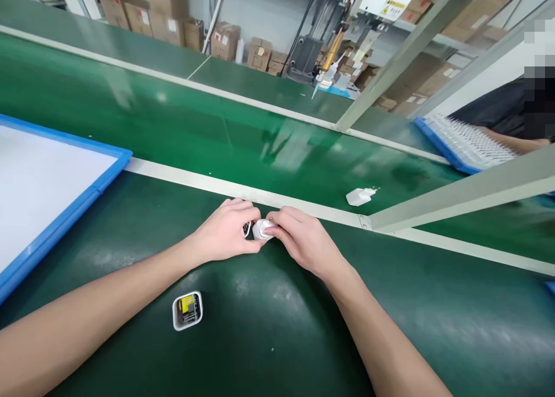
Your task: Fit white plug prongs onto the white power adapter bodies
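Down at the near side of the dark green worktop [243, 345], it's a white cup-shaped case [187, 311] sitting open side up, yellow and black parts packed inside, well apart from both hands. Just beyond, at the middle, here's the action: the left hand [228, 230] curls thumb and fingers round a small open housing [247, 229], its dark insides peeking out, and the right hand [306, 238] has a firm pinch on a white plug piece [262, 229], right beside that housing, by the left fingertips! Whether the two parts touch, I can't tell. Over on the left, a blue-edged tray [65, 209] with a white surface. Past the pale metal strip [208, 184], on the brighter green band, lies a white plug [361, 196], prongs pointing right. Farther right, a co-worker's arm [507, 140] reaches to a blue tray of white spiky rows [466, 145]. Way back: a machine with a needle nozzle [323, 79], then cardboard boxes [165, 10].
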Tool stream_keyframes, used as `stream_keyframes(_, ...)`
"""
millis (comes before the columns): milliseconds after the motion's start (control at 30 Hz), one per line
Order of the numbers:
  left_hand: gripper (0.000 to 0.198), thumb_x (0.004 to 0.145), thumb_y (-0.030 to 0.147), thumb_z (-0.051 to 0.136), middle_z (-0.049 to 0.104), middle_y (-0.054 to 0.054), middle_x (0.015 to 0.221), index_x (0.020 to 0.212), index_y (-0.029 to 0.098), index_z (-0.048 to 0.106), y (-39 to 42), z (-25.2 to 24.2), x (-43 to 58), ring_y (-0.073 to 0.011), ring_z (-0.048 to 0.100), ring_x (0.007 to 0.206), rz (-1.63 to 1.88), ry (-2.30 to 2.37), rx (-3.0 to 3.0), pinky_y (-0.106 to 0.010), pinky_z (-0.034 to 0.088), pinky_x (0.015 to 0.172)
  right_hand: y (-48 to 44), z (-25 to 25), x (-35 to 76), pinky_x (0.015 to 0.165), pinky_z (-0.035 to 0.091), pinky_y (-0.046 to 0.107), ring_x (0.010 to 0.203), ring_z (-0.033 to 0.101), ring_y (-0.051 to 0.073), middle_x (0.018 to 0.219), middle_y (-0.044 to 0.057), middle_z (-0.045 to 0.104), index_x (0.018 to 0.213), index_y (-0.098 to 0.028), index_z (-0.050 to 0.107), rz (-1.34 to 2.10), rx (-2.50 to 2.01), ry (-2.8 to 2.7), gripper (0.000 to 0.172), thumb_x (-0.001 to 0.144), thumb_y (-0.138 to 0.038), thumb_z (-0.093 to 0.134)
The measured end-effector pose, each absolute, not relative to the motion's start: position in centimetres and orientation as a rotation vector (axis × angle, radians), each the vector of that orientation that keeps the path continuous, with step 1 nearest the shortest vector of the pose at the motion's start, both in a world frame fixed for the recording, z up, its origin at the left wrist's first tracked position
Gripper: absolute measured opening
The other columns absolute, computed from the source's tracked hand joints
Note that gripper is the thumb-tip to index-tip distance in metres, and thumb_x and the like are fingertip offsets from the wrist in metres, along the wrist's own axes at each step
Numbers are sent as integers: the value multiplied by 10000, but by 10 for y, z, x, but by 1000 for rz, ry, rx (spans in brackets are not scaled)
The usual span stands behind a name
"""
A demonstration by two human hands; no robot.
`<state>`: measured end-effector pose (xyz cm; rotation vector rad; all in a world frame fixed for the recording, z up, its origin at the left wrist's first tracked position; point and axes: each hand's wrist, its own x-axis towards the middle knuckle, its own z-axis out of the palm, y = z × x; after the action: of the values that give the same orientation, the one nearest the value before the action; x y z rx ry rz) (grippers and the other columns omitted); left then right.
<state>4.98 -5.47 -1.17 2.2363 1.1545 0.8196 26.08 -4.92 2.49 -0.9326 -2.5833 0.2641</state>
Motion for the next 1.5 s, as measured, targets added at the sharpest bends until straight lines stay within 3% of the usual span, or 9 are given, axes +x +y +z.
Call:
stream_keyframes(133, 257, 827, 366, 698, 566, 10, 779, 754, 196, 520, -54, -13, 49, -187, 537, 830, 810, 1142, 2263, -352, 413, 812, -51, 29, 260, 656, 427, 277, 719, 553, 163, 826, 54, 621, 975, -165, 626, 103, -884, -2619, 231, 1070, -294, 460)
stream_keyframes(400, 235, 825, 361, 699, 590, 8, 807, 769, 195, 543, -52, -12, 48, -190, 562, 865, 799, 1127, 2263, -354, 406, 833, -51, 28, 258, 656, 430, 270, 710, 547, 152, 842, 49, 634, 985, -167, 593, 137, -879, -2597, 139, 1052, -252, 506)
stream_keyframes(767, 246, 838, 375, 693, 591, 13, 806, 773, 191, 544, -52, -13, 48, -182, 555, 857, 805, 1121, 2278, -345, 399, 824, -50, 34, 259, 619, 406, 278, 669, 509, 153, 785, 39, 578, 964, -155, 608, 71, -829, -2647, 194, 1062, -253, 472)
stream_keyframes(1100, 236, 827, 370, 699, 590, 17, 797, 775, 193, 551, -51, -12, 47, -177, 554, 853, 806, 1110, 2257, -345, 391, 821, -55, 35, 256, 653, 416, 276, 715, 553, 157, 822, 40, 635, 989, -175, 595, 163, -957, -2637, 163, 1063, -265, 480)
stream_keyframes(1500, 227, 817, 360, 693, 608, 13, 802, 768, 197, 543, -51, -13, 47, -185, 559, 851, 792, 1111, 2262, -352, 402, 823, -51, 22, 261, 655, 393, 289, 701, 516, 160, 778, 36, 609, 924, -175, 619, 128, -892, -2639, 206, 1052, -297, 514)
